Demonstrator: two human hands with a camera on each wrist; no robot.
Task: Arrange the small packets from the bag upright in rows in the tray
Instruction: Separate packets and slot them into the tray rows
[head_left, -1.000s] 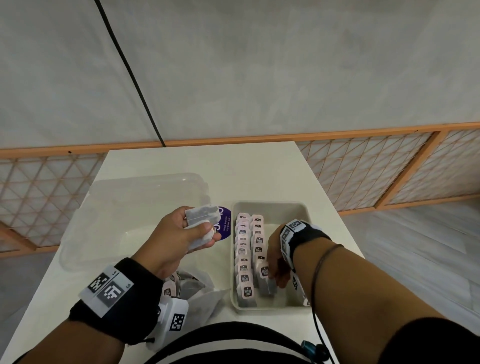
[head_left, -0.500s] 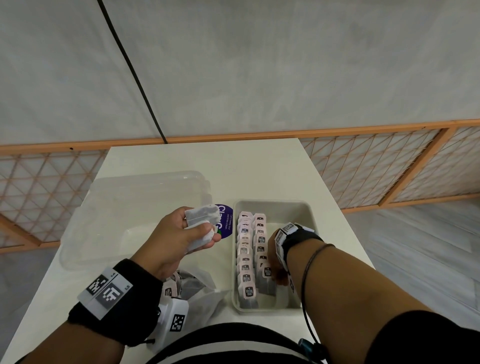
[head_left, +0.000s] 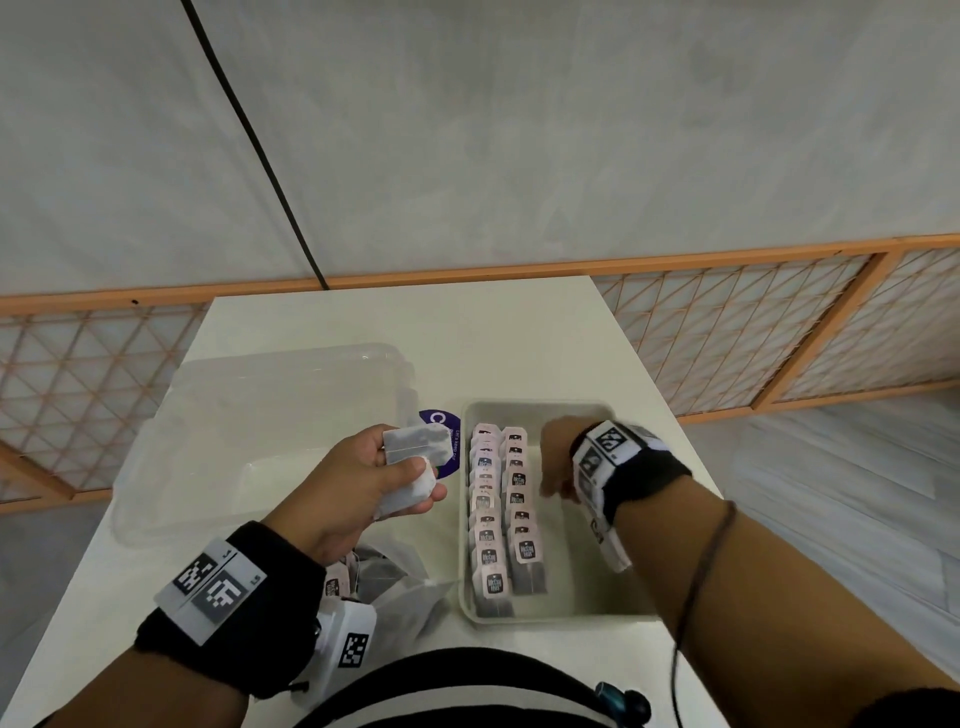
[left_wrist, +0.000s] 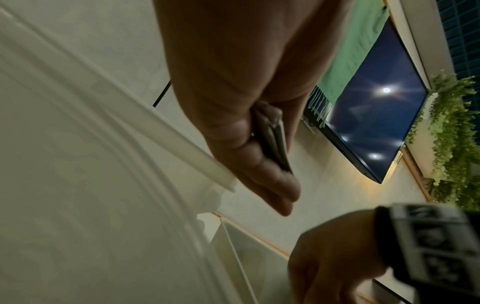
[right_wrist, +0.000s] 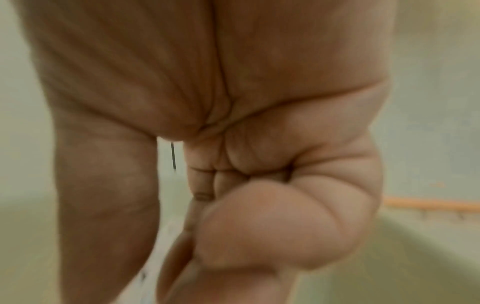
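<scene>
My left hand (head_left: 363, 483) is raised left of the tray and grips a small stack of grey-white packets (head_left: 415, 454). The left wrist view shows those packets (left_wrist: 272, 139) edge-on between thumb and fingers. The beige tray (head_left: 540, 406) holds two rows of upright packets with pink tags (head_left: 498, 509) along its left side. Its right half is bare. Above the tray's middle, right of the rows, hovers my right hand (head_left: 558, 467). It holds nothing. In the blurred right wrist view its thumb and forefinger point down and apart, the outer fingers (right_wrist: 259, 226) curled. The crumpled clear bag (head_left: 389, 577) with more packets lies under my left wrist.
A large clear plastic lid or box (head_left: 260, 426) lies on the white table (head_left: 467, 338) left of the tray. A purple round label (head_left: 440, 420) shows between it and the tray. The table's right edge runs close to the tray, with floor beyond.
My right hand has let go of a packet at the near end of the second row and moved up and away toward the tray's middle. The left hand stays put with its stack.
</scene>
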